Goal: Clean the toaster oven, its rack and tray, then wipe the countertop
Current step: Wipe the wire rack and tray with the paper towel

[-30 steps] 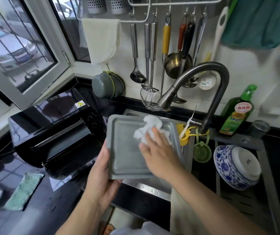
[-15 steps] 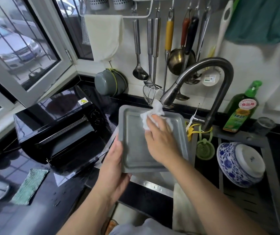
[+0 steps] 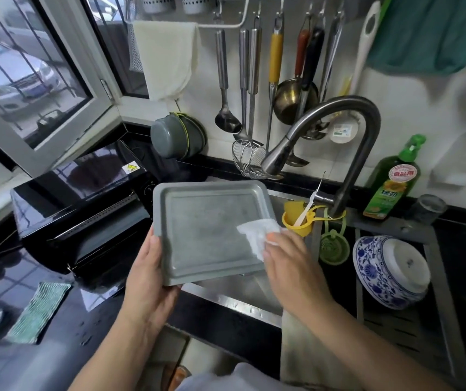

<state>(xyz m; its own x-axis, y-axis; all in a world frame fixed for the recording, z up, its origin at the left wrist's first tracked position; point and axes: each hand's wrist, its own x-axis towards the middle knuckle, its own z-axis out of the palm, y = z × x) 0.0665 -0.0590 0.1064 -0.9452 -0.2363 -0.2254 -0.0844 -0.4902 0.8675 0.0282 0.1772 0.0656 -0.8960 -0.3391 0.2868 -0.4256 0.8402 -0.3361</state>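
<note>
Gripping the near left corner of a grey rectangular metal baking tray (image 3: 203,221), the left hand (image 3: 148,280) is curling its fingers under the tray's base while the thumb is lying along the raised left rim. The right hand (image 3: 291,263) is pressing a crumpled white paper wipe (image 3: 257,234) against the tray's right side, its fingers lying fairly straight and close together over the wipe, with the thumb tip showing at the wipe's edge; whether the hidden fingertips are pinching the paper cannot be told. The tray is sitting tilted in the air over the left part of a stainless steel sink (image 3: 243,294), its flat bottom looking dull, mottled and faintly scratched, its corners rounded and a shallow stepped lip running around it. A black glossy toaster oven (image 3: 85,210) is standing on the dark polished countertop (image 3: 14,277) just left of the tray, its door hanging open toward the viewer. A green woven cloth (image 3: 38,311) is lying flat on the countertop near the oven's front. A curved brushed-metal faucet (image 3: 347,153) is arching above the sink behind the tray, and a blue-and-white patterned ceramic bowl (image 3: 389,272) is resting upside down in the right basin, well apart from the tray. A green plastic bottle of dish liquid (image 3: 392,184) is standing upright behind the faucet's base.
</note>
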